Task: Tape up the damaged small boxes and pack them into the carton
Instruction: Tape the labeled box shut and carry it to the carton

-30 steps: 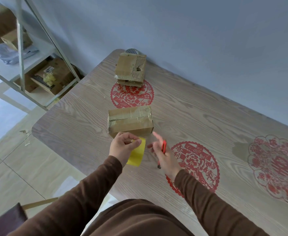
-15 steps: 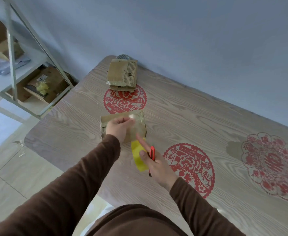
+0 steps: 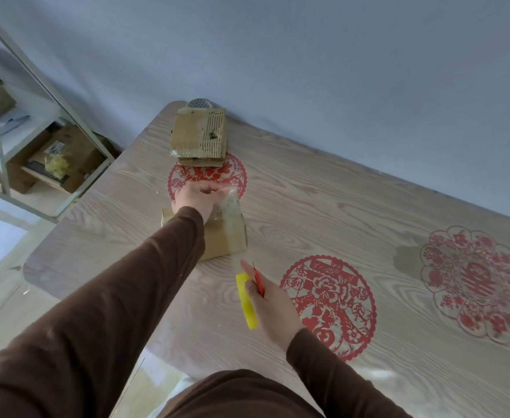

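On the table (image 3: pixel 338 206), the left hand (image 3: pixel 198 196) pinches clear tape (image 3: pixel 231 212) over the near small box (image 3: pixel 220 236), closed, contents hidden. The right hand (image 3: pixel 273 303) grips a yellow tape roll (image 3: pixel 246 300) and what seems a red cutter (image 3: pixel 258 282). Another battered box (image 3: pixel 199 135) sits farther back.

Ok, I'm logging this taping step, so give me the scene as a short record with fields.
surface: wooden table with red paper-cut decals
near box: small box, clear tape strip over its top
left hand: left hand holds the tape end at the box's far edge
right hand: right hand holds a yellow tape roll and a red cutter
far box: damaged box near the wall, untouched
carton: not in view
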The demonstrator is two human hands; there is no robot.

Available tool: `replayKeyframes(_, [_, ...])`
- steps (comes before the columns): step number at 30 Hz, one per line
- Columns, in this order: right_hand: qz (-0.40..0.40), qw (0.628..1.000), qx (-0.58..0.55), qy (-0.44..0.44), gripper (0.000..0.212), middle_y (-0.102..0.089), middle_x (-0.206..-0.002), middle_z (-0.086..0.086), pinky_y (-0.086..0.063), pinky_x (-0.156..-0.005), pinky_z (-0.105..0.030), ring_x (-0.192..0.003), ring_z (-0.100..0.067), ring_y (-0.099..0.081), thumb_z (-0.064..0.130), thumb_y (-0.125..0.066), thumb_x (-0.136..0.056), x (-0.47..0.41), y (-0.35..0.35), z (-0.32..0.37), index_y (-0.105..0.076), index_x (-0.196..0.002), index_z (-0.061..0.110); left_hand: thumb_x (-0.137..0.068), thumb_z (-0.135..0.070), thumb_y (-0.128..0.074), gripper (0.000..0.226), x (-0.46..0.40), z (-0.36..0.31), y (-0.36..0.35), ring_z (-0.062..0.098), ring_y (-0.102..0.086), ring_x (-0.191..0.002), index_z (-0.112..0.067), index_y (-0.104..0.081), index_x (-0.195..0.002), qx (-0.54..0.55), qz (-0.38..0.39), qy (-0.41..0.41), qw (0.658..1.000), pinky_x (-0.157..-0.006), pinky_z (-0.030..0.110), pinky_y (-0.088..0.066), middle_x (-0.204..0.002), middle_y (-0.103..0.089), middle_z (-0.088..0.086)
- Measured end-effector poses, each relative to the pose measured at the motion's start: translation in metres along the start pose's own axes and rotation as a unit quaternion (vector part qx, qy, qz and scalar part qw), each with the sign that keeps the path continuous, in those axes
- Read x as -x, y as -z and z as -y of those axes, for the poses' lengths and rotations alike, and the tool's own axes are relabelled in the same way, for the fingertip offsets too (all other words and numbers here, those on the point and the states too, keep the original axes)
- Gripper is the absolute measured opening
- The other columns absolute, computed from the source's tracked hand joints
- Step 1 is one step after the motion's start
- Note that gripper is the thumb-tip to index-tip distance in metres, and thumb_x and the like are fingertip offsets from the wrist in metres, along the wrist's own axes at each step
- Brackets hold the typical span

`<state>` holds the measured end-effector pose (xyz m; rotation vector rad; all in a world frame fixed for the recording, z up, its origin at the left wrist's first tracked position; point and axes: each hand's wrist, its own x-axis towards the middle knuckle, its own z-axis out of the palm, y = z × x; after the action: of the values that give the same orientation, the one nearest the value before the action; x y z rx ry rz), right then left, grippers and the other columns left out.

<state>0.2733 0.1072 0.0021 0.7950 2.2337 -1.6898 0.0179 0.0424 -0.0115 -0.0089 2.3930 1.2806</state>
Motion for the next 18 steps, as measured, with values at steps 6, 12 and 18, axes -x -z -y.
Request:
replayKeyframes(6, [0.001,1.0,-0.004,-0.009,0.045,-0.058,-0.142,0.008,-0.042,-0.106,-0.027,-0.131,-0.011,-0.053,0.038,-0.039,-0.107,-0.007,0.001,0.001,-0.037,-0.151,0.044,-0.071,-0.067,-0.074,0.02,-0.003,0.002,-0.004,0.018,-0.056,-0.117,-0.047,-0.069,-0.068,-0.08,-0.052,-0.015,0.995,-0.112,0.05,-0.027,-0.099,-0.069,-0.022])
replayKeyframes(12, [0.003,1.0,-0.006,-0.016,0.044,-0.057,-0.143,0.01,-0.042,-0.106,-0.026,-0.13,-0.009,-0.053,0.039,-0.039,-0.107,-0.005,0.0,-0.005,-0.037,-0.15,0.047,-0.067,-0.067,-0.074,0.019,-0.008,0.012,-0.003,0.015,-0.061,-0.11,-0.049,-0.072,-0.073,-0.057,-0.027,-0.021,0.998,-0.114,0.051,-0.03,-0.095,-0.066,-0.027])
replayKeyframes(18, [-0.01,1.0,0.018,-0.016,0.044,-0.056,-0.144,0.014,-0.042,-0.106,-0.025,-0.13,-0.006,-0.053,0.04,-0.037,-0.107,-0.001,-0.001,-0.009,-0.036,-0.15,0.048,-0.081,-0.058,-0.073,0.017,0.003,0.014,-0.009,0.012,-0.057,-0.107,-0.041,-0.072,-0.08,-0.101,-0.053,-0.029,0.993,-0.11,0.045,-0.024,-0.105,-0.072,-0.019])
